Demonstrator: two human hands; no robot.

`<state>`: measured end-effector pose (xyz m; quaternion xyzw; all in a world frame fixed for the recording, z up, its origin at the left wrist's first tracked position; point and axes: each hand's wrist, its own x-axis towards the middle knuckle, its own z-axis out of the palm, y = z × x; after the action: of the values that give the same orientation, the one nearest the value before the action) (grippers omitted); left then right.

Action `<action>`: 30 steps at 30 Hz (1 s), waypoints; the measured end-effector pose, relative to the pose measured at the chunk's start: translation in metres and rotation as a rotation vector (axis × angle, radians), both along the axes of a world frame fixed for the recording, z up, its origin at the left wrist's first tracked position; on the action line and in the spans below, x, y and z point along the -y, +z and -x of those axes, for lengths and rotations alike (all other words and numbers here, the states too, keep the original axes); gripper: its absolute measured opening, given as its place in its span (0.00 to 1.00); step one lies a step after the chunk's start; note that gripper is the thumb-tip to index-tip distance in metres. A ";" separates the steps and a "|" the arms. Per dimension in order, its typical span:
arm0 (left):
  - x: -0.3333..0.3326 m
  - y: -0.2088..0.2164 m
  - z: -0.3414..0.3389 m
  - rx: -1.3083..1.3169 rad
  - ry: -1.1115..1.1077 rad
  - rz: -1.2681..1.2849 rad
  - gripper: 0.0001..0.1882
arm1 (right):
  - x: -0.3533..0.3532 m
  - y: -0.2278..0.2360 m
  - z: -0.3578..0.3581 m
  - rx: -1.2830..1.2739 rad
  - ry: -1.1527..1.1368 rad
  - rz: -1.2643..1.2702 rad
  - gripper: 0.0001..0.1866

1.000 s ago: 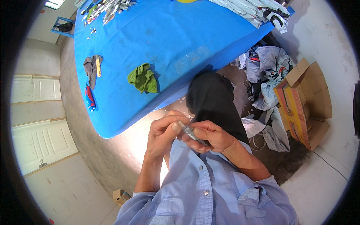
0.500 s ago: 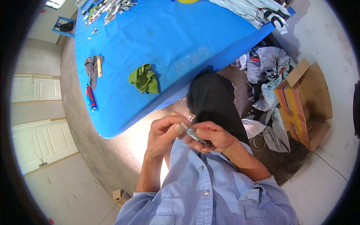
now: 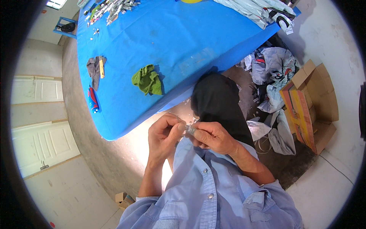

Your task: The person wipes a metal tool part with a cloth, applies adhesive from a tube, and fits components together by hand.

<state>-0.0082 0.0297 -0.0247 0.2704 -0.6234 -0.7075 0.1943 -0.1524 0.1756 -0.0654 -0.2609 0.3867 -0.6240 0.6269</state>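
Above my lap, my left hand (image 3: 163,135) and my right hand (image 3: 216,139) meet fingertip to fingertip around a small silver-grey tube (image 3: 189,130). The left thumb and forefinger pinch its pale end. My right thumb presses on the tube from the other side, and the curled right fingers hide most of its length. Both hands are closed, just off the front edge of the blue-covered table (image 3: 175,42). Nearest to them on the cloth lies a crumpled green rag (image 3: 147,80).
A grey rag (image 3: 93,68), a yellow-handled tool (image 3: 101,68) and a red-and-blue tool (image 3: 92,100) lie along the table's left edge. Several silver tubes (image 3: 114,9) are heaped at the far left. Plastic bags (image 3: 272,68) and an open cardboard box (image 3: 312,107) sit right.
My right thumb and fingers have shifted left and up along the tube, covering much of the printed length that showed before. The left hand still pinches its end.
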 end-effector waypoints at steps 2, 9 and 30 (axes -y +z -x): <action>-0.003 0.002 -0.001 -0.004 -0.002 0.025 0.05 | 0.000 0.007 -0.001 -0.111 -0.029 0.008 0.17; -0.010 0.001 -0.001 -0.072 0.048 0.131 0.14 | -0.001 0.016 -0.001 -0.307 -0.084 0.042 0.16; 0.070 0.007 0.017 0.301 0.408 0.797 0.07 | 0.031 0.011 0.029 -0.411 -0.426 -0.171 0.14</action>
<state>-0.0253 -0.0407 -0.0176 0.3913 -0.8018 -0.3134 0.3252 -0.1817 0.1447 -0.0544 -0.2409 0.6026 -0.6407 0.4103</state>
